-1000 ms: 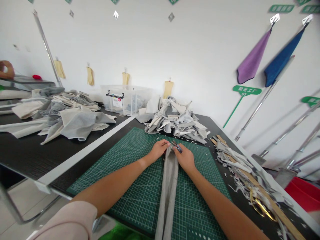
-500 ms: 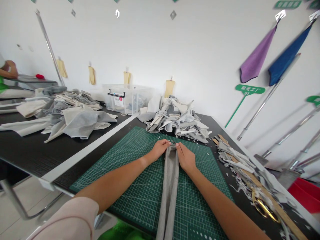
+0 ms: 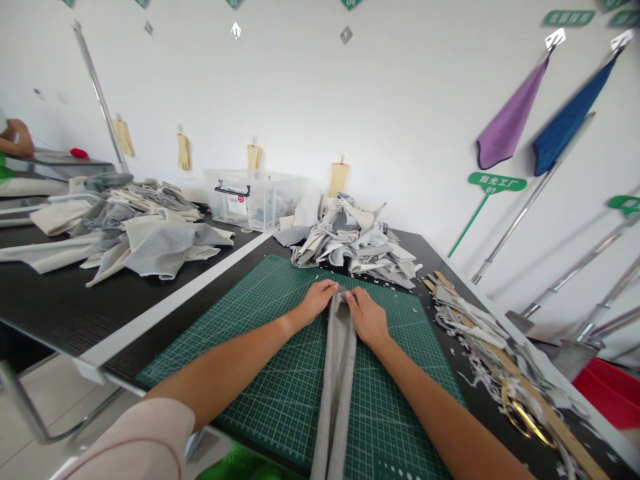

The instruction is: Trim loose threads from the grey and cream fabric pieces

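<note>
A long grey fabric strip [image 3: 338, 373] with its edges folded inward runs down the green cutting mat [image 3: 270, 373] and past its near edge. At the strip's far end my left hand [image 3: 319, 298] pinches the left corner between thumb and fingers. My right hand [image 3: 367, 317] is closed on the right side of the same end, its thumb pressing the cloth. Both hands are close together over the mat's far part. Something small and dark shows between the fingertips; I cannot make out what it is.
Behind the mat lies a heap of grey and white fabric scraps [image 3: 350, 233], beside a clear plastic box [image 3: 255, 200]. More cloth pieces [image 3: 155, 247] cover the left table. Gold-handled scissors [image 3: 527, 417], a wooden strip [image 3: 530, 387] and trimmings lie at right.
My right hand has shifted slightly left and down along the strip's end. My left hand keeps its pinch, nearly still. The whole view has moved a little.
</note>
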The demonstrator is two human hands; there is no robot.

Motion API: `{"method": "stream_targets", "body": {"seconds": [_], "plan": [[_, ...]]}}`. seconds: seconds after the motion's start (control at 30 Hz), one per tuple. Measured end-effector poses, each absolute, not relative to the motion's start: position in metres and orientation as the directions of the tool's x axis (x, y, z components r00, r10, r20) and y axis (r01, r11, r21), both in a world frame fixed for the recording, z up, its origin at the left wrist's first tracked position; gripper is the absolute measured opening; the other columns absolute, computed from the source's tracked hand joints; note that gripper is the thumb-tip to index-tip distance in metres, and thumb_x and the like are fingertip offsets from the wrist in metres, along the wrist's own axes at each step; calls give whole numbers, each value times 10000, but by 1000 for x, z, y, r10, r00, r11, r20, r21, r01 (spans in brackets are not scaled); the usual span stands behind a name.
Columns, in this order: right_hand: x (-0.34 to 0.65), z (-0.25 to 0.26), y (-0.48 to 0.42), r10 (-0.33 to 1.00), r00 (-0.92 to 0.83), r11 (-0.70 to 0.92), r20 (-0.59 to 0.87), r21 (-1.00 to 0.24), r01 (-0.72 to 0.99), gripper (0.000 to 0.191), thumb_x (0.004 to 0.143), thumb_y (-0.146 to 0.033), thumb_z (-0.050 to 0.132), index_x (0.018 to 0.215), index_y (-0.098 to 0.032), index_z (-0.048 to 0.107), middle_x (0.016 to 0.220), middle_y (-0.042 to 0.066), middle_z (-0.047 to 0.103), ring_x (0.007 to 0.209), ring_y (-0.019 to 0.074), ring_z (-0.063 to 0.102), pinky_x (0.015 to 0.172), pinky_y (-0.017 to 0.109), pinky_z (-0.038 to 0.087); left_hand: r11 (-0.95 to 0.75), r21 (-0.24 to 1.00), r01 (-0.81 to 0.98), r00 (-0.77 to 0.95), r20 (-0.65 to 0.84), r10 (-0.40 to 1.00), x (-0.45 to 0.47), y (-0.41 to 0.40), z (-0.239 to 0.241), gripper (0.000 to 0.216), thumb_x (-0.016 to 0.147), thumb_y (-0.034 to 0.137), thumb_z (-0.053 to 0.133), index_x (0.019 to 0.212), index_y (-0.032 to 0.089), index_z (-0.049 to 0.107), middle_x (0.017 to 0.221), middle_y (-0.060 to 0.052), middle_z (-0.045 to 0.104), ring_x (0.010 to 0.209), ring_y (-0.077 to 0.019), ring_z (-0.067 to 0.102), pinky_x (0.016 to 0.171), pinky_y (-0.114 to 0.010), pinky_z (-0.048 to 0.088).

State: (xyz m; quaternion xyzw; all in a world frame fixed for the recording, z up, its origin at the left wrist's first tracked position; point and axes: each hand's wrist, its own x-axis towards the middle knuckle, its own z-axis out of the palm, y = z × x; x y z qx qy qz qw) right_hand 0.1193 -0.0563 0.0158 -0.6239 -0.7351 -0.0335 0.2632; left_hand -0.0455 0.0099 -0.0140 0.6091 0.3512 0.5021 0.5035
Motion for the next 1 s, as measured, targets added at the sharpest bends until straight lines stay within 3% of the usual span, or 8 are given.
{"method": "stream_targets", "body": {"seconds": [0.5, 1.0], "plan": [[121, 23, -61, 940, -88, 200, 329, -325, 924, 422, 1058, -506, 191, 987, -261, 526, 970, 0, 691, 811, 163, 636, 656, 255, 328, -281, 957, -71, 267, 289, 919, -47, 6, -11, 383, 879, 507, 567, 942, 149, 689, 777, -21, 633, 636, -119, 522, 565, -220, 397], [122, 21, -58, 953, -111, 215, 283, -369, 904, 412, 1052, -534, 179, 979, -264, 482, 880, -15, 673, 786, 174, 643, 661, 251, 309, -385, 923, 3, 262, 370, 891, -48, 4, -6, 323, 906, 413, 540, 944, 140, 710, 850, -42, 683, 767, -153, 582, 707, -255, 447]]}}
